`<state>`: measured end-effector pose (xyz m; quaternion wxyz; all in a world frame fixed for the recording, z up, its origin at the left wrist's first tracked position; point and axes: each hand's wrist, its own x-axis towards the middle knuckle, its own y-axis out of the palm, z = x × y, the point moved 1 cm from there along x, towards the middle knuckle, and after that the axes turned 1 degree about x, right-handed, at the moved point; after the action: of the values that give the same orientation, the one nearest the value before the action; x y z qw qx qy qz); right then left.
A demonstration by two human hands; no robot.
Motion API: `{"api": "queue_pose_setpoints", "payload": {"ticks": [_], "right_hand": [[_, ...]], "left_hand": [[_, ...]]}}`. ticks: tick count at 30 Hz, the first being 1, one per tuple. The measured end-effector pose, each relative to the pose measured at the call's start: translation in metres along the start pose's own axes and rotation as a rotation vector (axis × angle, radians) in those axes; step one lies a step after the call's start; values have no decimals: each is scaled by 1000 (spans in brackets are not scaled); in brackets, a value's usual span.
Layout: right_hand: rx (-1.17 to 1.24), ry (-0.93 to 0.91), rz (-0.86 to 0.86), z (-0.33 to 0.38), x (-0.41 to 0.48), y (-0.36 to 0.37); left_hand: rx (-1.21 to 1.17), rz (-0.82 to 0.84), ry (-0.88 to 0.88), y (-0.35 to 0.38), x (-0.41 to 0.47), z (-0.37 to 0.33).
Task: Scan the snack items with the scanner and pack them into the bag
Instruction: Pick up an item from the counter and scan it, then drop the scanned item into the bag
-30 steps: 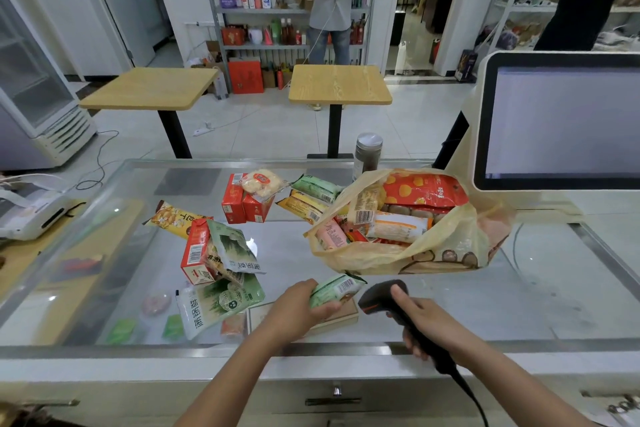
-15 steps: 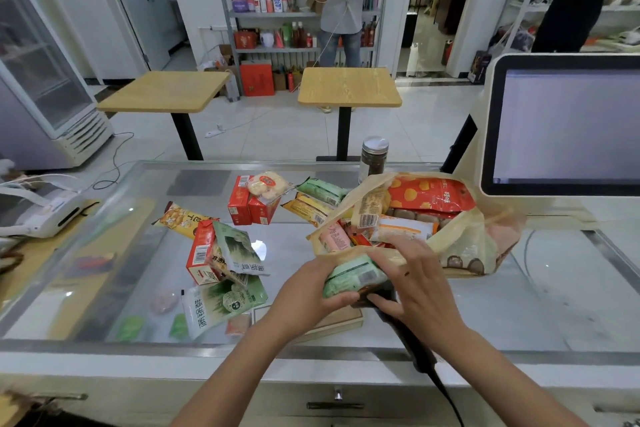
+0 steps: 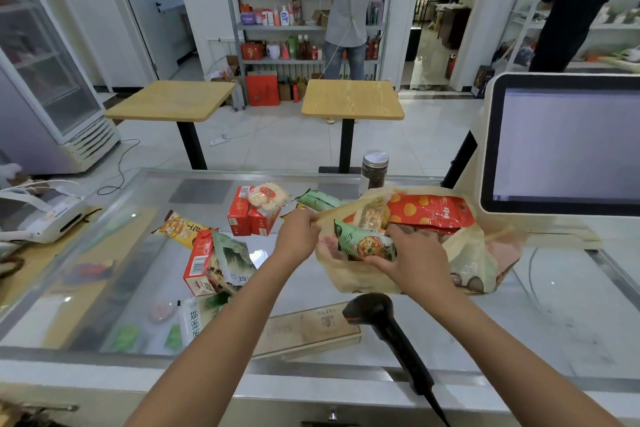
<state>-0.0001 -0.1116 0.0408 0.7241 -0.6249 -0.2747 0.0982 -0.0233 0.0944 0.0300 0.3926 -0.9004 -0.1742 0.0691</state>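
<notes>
A beige plastic bag (image 3: 474, 263) lies open on the glass counter, holding a red snack pack (image 3: 431, 211) and other packets. My left hand (image 3: 299, 236) pinches the bag's left rim and holds it up. My right hand (image 3: 412, 258) grips a small green snack packet (image 3: 363, 244) at the bag's mouth. The black scanner (image 3: 384, 322) lies on the counter below the bag, its cable running off the front edge. Loose snacks sit to the left: red boxes (image 3: 244, 215), a red carton (image 3: 199, 263), green packs (image 3: 230, 258), a yellow packet (image 3: 183, 229).
A till screen (image 3: 568, 146) stands at the right, just behind the bag. A jar (image 3: 374, 172) stands behind the bag. A flat wooden box (image 3: 308, 329) lies near the front edge. A white printer (image 3: 41, 215) sits at the far left. People stand at the shelves beyond.
My right hand has let go of the scanner, which now lies on the counter, and taken the green packet to the bag's mouth. My left hand moved from the packet to the bag's rim.
</notes>
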Motion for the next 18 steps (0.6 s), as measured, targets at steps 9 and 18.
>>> {"api": "queue_pose_setpoints", "payload": {"ticks": [9,18], "right_hand": [[137,196,188,28,41,20],[276,311,-20,6,14,15]], "left_hand": [[-93,-219,122,2,-19,-6],[63,-69,-276,13,-20,7]]}}
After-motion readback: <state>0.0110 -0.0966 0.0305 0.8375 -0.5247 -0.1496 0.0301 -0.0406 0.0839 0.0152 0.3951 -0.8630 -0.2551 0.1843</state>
